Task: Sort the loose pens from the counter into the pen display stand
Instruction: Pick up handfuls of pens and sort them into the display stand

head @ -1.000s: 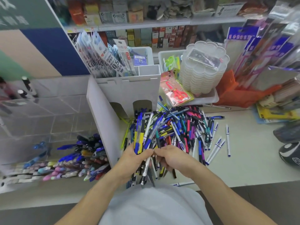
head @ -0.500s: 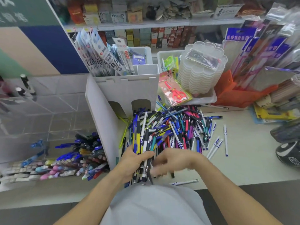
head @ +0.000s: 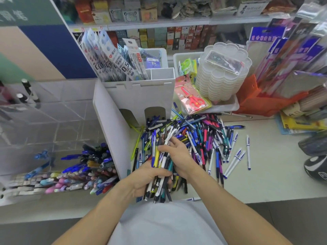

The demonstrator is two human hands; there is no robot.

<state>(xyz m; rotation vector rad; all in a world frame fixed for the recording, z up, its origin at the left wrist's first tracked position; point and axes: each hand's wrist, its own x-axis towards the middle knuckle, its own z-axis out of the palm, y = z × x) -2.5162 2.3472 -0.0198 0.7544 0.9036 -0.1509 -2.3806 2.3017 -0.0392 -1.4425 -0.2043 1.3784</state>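
Note:
A big heap of loose pens (head: 203, 137) in many colours covers the pale counter (head: 270, 177). My left hand (head: 148, 177) grips a thick bundle of pens (head: 161, 163) near the counter's front edge, tips pointing toward me. My right hand (head: 177, 154) reaches over the bundle's upper part, fingers curled round the pens there. The white pen display stand (head: 109, 121) rises just left of the heap, with arched slots low on its face. A clear acrylic case (head: 53, 131) further left holds several sorted pens (head: 85, 167).
Packaged refills (head: 113, 57) fill the stand's top. A white tray (head: 228, 105) behind the heap carries stacked clear containers (head: 223, 71) and red scissors (head: 196, 101). Hanging packets (head: 292, 55) and a dark shoe-like object (head: 316, 167) crowd the right. Single white pens (head: 247, 152) lie apart.
My right hand has slid from beside the left hand up over the bundle's top. The bundle in my left hand has grown and stands more upright.

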